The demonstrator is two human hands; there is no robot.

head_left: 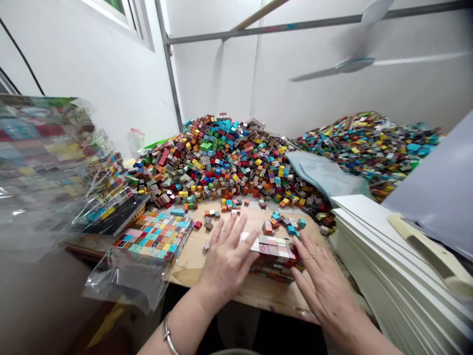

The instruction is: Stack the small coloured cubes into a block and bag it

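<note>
Observed left grip and right grip spread wide, flanking block stack, lower centre — could not read blurred prints.

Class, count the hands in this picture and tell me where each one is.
2. The left hand is at the left end of the block of small cubes; the right hand is at its right end.
</note>
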